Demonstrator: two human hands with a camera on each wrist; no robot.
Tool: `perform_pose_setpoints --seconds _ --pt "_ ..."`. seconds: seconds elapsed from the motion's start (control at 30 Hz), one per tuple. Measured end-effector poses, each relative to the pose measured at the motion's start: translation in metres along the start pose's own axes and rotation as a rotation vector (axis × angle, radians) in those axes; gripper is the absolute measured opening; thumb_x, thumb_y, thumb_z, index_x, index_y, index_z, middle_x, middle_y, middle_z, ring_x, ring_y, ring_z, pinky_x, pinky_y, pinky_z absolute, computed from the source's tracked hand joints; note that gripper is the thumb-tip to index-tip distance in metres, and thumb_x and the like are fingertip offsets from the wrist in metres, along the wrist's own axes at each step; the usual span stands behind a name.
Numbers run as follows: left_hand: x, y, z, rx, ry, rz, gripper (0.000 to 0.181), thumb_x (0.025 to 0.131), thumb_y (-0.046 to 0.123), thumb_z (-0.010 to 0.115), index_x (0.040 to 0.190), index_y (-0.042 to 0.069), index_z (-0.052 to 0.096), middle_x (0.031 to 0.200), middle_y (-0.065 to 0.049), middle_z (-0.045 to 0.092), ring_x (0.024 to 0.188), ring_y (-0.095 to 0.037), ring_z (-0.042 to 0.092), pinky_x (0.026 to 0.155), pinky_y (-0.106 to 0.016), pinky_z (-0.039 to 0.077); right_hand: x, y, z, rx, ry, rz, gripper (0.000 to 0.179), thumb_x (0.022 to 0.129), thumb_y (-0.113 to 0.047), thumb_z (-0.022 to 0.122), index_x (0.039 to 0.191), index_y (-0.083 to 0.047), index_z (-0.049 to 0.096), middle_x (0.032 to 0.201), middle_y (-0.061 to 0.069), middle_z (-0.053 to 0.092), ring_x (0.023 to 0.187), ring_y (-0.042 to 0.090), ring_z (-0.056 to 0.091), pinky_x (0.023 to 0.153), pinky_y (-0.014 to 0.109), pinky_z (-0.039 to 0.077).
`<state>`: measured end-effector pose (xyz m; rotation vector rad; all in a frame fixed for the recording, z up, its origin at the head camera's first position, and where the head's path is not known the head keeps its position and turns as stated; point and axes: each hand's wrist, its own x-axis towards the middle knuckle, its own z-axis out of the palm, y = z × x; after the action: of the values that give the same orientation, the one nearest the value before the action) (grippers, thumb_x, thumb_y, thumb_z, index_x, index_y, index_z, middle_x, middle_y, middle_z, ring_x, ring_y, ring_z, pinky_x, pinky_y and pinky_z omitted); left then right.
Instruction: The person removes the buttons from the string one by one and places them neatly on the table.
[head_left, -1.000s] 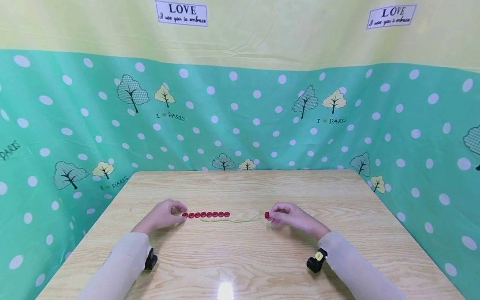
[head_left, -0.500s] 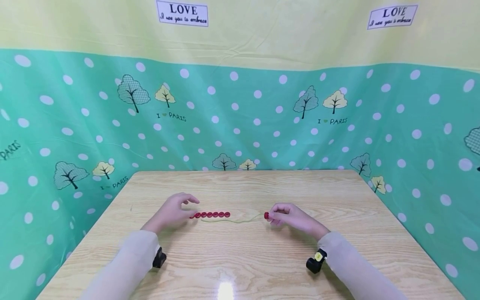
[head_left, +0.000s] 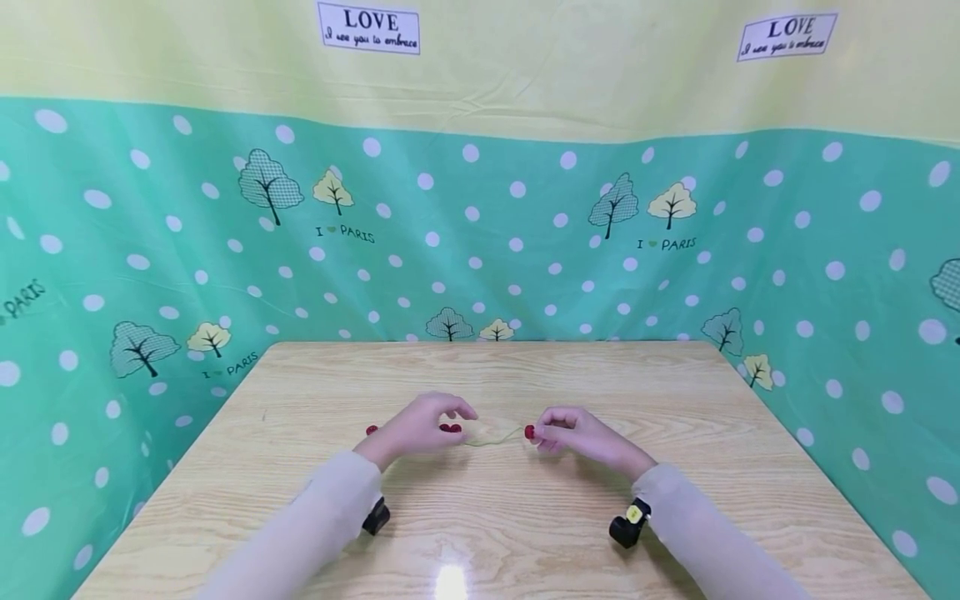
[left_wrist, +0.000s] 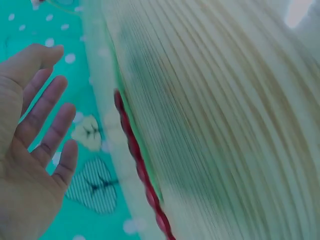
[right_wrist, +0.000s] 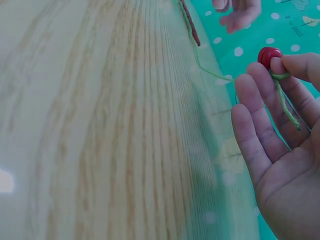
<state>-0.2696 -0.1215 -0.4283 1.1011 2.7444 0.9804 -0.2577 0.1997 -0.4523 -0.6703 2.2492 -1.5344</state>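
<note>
In the head view my left hand [head_left: 420,427] reaches over a row of red buttons [head_left: 452,428], hiding its middle. Its fingers are spread and hold nothing, as the left wrist view shows; there the row [left_wrist: 136,152] runs unbroken beside a green string. My right hand [head_left: 585,437] is further right and pinches red buttons [right_wrist: 270,57] between thumb and forefinger; they look stacked, with how many unclear. The green string [right_wrist: 207,71] runs from these buttons toward the row. Its knotted tail [right_wrist: 285,102] hangs over my right fingers.
A wood-grain table [head_left: 480,517] lies under both hands. Behind it and at the sides hangs a green dotted curtain [head_left: 495,217]. Each wrist wears a small black camera; the right one [head_left: 628,525] stands above the table.
My left hand has moved right along the row, from its left end to near its right end, and holds no button. The right hand has hardly moved and keeps its pinch.
</note>
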Motion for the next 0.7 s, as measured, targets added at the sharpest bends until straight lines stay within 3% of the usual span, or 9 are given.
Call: perform_pose_setpoints --seconds 0.33,0.7 --pt "0.022 0.024 0.025 -0.132 -0.037 -0.013 0.037 0.092 0.023 0.075 0.126 0.011 0.067 0.119 0.003 0.069 0.109 -0.022 0.061 0.095 -0.044 0.049 0.002 0.000 0.002 0.016 -0.010 -0.020 0.024 0.103 -0.026 0.060 0.105 -0.003 0.067 0.107 0.016 0.070 0.096 0.030 0.068 0.087 0.041 0.055" --pt "0.036 0.041 0.038 -0.129 -0.043 0.004 0.037 0.091 0.035 0.075 0.126 0.022 0.068 0.117 0.015 0.067 0.109 -0.019 0.062 0.095 -0.043 0.049 0.004 -0.001 0.004 -0.001 -0.021 -0.050 0.025 0.104 -0.026 0.058 0.106 -0.004 0.068 0.105 0.009 0.071 0.096 0.030 0.068 0.086 0.041 0.055"
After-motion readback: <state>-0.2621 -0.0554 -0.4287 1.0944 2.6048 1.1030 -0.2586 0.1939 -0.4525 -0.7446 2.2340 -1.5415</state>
